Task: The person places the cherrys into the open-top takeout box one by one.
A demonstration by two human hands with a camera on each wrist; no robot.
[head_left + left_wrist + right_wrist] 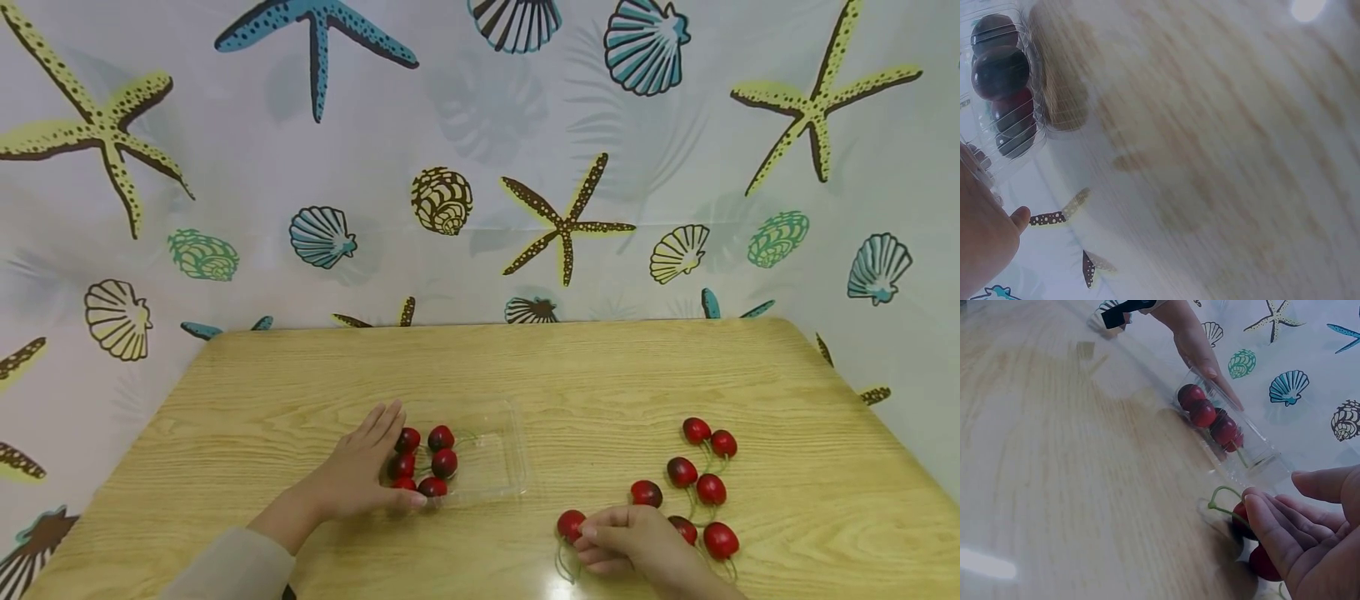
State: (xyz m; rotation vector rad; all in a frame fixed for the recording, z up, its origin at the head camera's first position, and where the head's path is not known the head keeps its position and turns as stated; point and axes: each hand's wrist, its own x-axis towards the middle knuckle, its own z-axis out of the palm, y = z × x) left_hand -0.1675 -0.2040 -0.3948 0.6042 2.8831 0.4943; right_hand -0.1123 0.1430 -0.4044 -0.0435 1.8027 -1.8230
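the right hand (637, 542) partly hides a red cherry (569, 525) at its left (pinched or not, i cannot tell); the left hand (358, 468), spread wide, covers the left end of a clear plastic tray (489, 454).

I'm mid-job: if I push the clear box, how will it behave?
The clear box is probably light and slightly flexible, as its see-through walls look thin. It may slide readily, since the tabletop looks smooth. The cherries inside could roll, being round with bare floor toward the box's right end.
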